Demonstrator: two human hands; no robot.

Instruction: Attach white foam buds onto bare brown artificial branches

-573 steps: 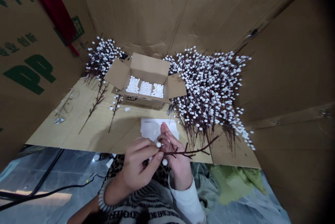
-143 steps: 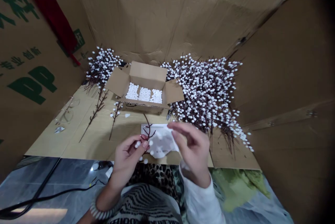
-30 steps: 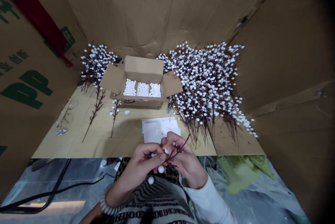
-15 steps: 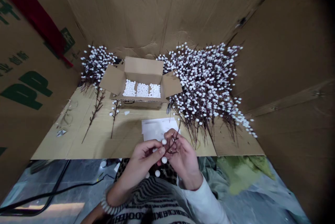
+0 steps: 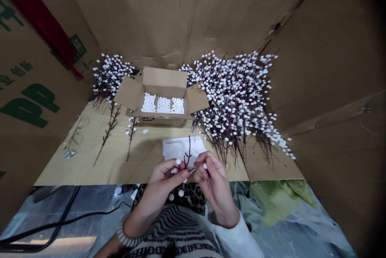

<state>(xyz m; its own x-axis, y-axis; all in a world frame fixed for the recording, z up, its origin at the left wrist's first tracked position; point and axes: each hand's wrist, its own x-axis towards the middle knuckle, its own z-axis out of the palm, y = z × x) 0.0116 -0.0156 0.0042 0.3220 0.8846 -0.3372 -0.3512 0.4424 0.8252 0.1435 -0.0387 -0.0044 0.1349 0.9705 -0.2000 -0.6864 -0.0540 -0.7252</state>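
My left hand [image 5: 169,177] is closed around a brown artificial branch [image 5: 187,154] that carries several white balls, some of them hanging below the fingers. The branch's bare upper twigs stick up above the thumb. To the right of it, my right hand [image 5: 213,177] pinches a single white ball [image 5: 205,166] between thumb and fingertips, a little apart from the branch. Something small and shiny lies by my left thumb tip; I cannot make out what it is. Beyond my hands, an open cardboard box [image 5: 164,120] holds white balls [image 5: 163,104] in three groups.
White-berried branches [image 5: 232,89] are heaped at the right, with a smaller bunch [image 5: 110,73] at the back left. A bare branch [image 5: 106,135] and a partly berried one [image 5: 131,133] lie left. White paper [image 5: 175,147] is under the twigs. Cardboard walls [image 5: 150,21] enclose the table.
My right hand has moved off the branch and now shows a white ball in its fingertips. The branch in my left hand has turned more upright.
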